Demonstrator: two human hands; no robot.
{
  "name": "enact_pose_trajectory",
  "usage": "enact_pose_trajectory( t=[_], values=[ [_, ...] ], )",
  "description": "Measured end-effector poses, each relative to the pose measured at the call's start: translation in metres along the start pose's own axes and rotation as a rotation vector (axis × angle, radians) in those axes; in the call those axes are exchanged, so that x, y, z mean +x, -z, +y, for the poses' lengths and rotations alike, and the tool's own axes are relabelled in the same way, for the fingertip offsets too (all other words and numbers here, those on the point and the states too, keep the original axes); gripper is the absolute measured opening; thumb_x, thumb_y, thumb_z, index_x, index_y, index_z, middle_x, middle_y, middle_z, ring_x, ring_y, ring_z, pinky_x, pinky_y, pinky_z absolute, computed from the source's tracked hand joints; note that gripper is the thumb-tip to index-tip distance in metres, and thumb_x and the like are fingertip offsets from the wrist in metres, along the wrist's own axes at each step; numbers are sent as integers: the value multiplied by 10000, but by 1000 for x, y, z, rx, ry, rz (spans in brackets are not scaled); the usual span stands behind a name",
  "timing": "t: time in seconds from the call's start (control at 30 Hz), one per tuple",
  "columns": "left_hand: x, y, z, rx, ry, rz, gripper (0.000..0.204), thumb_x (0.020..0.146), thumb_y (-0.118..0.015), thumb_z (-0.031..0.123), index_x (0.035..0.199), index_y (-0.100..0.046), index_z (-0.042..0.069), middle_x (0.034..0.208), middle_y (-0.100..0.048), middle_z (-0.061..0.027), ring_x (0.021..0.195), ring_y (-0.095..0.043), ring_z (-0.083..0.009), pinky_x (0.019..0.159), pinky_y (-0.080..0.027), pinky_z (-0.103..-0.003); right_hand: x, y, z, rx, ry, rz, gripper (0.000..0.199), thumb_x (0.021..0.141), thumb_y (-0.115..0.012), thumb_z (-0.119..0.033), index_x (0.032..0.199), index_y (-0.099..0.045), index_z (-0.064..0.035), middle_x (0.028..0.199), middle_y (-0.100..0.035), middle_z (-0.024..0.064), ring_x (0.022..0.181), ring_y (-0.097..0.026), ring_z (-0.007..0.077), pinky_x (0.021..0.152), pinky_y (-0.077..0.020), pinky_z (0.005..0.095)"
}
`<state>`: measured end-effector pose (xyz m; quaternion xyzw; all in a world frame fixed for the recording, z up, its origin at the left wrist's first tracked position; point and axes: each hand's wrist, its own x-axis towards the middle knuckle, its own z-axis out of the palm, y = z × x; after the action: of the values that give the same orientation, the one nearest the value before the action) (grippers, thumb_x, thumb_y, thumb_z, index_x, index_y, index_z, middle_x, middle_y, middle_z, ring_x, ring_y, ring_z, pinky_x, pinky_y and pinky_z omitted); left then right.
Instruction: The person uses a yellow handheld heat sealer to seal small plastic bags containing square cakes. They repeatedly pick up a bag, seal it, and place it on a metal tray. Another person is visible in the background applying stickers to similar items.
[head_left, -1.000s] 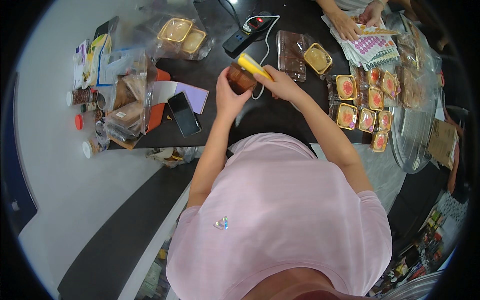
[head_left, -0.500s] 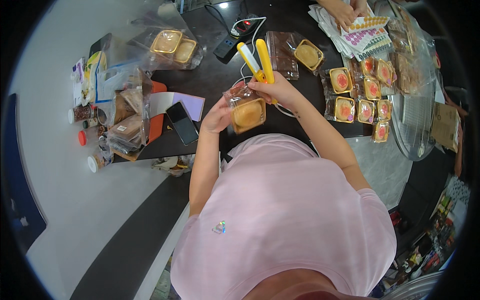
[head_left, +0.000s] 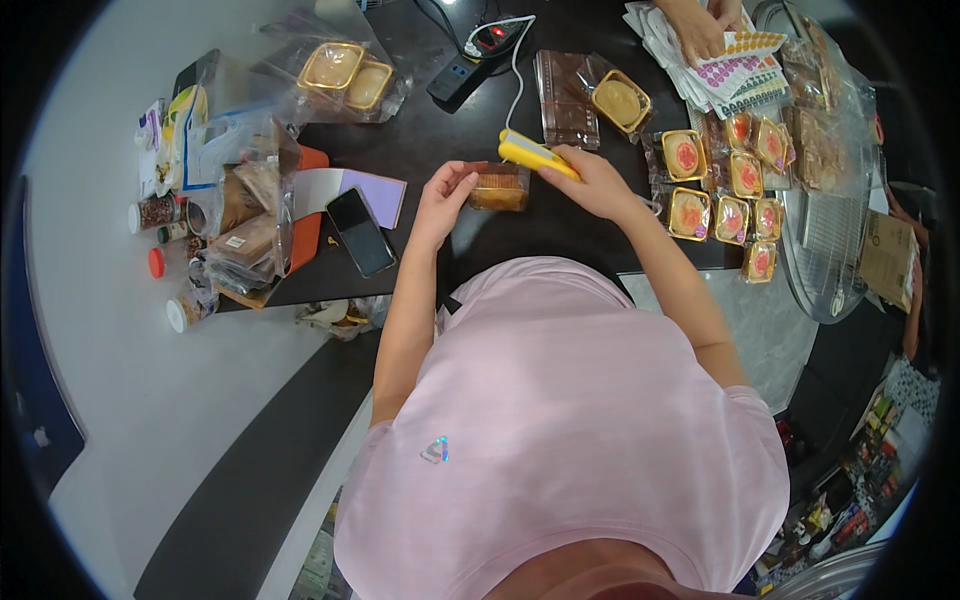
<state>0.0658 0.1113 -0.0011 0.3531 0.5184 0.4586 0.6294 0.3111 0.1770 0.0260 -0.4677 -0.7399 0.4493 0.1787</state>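
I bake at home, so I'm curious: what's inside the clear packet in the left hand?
Through the clear packet, a golden-brown, pastry-like item shows. Its far side is hidden; the left hand covers one end.

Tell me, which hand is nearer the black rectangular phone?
Left: the left hand is just right of the black rectangular phone; the right hand is farther right.

At centre, the handheld sealer [head_left: 540, 156] is smooth plastic, the pastry wrapper [head_left: 502, 188] glossy film; upper right, sticker sheets [head_left: 738, 74] are paper; lower centre, the T-shirt [head_left: 575, 400] is matt cloth.
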Motion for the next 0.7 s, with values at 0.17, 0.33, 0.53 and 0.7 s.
enact_pose_trajectory(
  t=[0.17, 0.33, 0.53, 0.7],
  values=[
    [0, -2, -3, -76, -31, -18, 113, 940, -542, 108, 1043, -531, 61, 991, -607, -5, 932, -548, -69, 853, -409, -212, 3, 14, -19, -334, 100, -172, 475, 830, -579, -517, 916, -626, -52, 829, -638, 144, 770, -620, 332, 677, -477, 413],
    [2, 0, -11, -74, 3, -15, 113, 952, -522, 123, 1053, -505, 74, 972, -581, 11, 921, -522, -52, 835, -401, -202, 14, 0, -22, -336, 148, -162, 453, 828, -589, -499, 811, -623, -48, 763, -634, 135, 717, -621, 321, 632, -474, 417],
    [7, 6, -15, 2, 26, -18, 177, 975, -492, 202, 1077, -530, 63, 997, -585, 17, 931, -525, -60, 855, -401, -211, 17, -2, -27, -345, 156, -155, 433, 823, -600, -480, 777, -625, -50, 726, -628, 133, 690, -616, 322, 620, -471, 418],
    [9, -16, 2, 35, 10, -67, 281, 978, -490, 259, 1109, -585, 30, 991, -611, -1, 915, -545, -66, 832, -412, -210, 15, -2, -23, -308, 161, -142, 396, 824, -627, -417, 742, -589, -31, 698, -599, 148, 651, -590, 338, 590, -444, 415]
  ],
)
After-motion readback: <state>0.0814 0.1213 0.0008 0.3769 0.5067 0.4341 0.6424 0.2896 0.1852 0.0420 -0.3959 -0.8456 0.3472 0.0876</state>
